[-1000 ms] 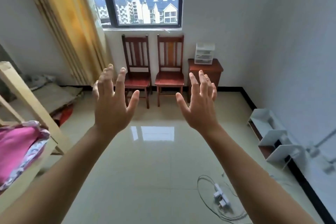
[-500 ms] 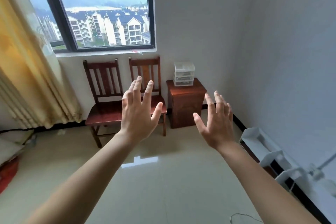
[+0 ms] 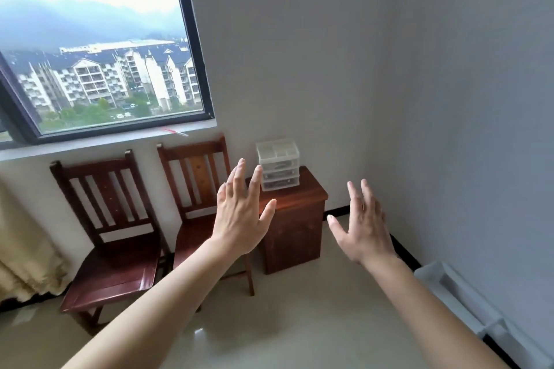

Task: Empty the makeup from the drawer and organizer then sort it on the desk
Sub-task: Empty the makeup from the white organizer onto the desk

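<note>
Standing on the wooden desk (image 3: 299,231), a clear drawer organizer (image 3: 278,165) is seen; the left grip (image 3: 239,219) and right grip (image 3: 364,225) are held raised, fingers spread straight, nothing grasped.

Room corner, daylit. Back wall (image 3: 284,54): plain white. Right wall (image 3: 479,99): plain, grey-white. Window (image 3: 99,69): dark frame, set in the back wall; view of white multi-storey blocks, trees, hazy hills, bright overcast sky. Sill (image 3: 105,141): pale, with a small pink-and-white item (image 3: 175,131) lying on it. Curtain (image 3: 24,249): cream, bunched at far left. Left chair (image 3: 111,249) and right chair (image 3: 195,177): dark red-brown wood, slatted backs, side by side under the window. Small wooden cabinet (image 3: 295,237): same tone, just right of the chairs. Floor (image 3: 299,323): glossy beige tile. Skirting (image 3: 338,210): black. White shelf unit (image 3: 467,302): low against the right wall
</note>
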`<action>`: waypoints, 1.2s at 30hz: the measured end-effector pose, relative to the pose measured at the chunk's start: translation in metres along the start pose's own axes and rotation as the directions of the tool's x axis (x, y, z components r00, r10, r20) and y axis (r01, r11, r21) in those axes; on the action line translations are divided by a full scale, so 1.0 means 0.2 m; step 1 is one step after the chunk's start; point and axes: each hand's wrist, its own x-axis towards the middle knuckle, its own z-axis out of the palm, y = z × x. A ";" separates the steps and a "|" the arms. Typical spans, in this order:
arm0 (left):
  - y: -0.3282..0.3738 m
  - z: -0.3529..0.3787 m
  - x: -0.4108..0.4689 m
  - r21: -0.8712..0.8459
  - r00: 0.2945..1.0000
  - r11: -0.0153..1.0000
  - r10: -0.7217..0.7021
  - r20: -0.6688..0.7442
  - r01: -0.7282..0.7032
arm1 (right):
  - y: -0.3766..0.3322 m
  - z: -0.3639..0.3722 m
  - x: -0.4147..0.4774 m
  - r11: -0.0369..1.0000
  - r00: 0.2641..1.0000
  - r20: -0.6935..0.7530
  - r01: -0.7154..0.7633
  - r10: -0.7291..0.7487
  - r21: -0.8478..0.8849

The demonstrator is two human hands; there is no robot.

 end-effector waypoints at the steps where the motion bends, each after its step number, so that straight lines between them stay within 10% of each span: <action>1: -0.02 0.04 0.12 -0.001 1.000 1.000 -0.015 0.002 0.015 | 0.01 0.02 0.16 1.000 1.000 0.002 0.004 -0.004 -0.008; 17: -0.81 1.14 1.65 -0.295 0.940 0.905 -0.237 0.246 0.306 | 0.13 1.00 1.94 0.971 0.949 0.226 -0.236 0.221 0.039; 30: -1.34 2.08 2.30 -0.391 0.588 0.449 -0.500 0.636 0.804 | 0.51 1.80 2.77 0.717 0.677 0.595 -0.658 0.432 0.229; 36: -1.48 2.52 2.37 -0.285 0.291 0.107 -0.590 0.753 0.953 | 0.72 2.28 3.06 0.559 0.532 0.746 -0.787 0.400 0.261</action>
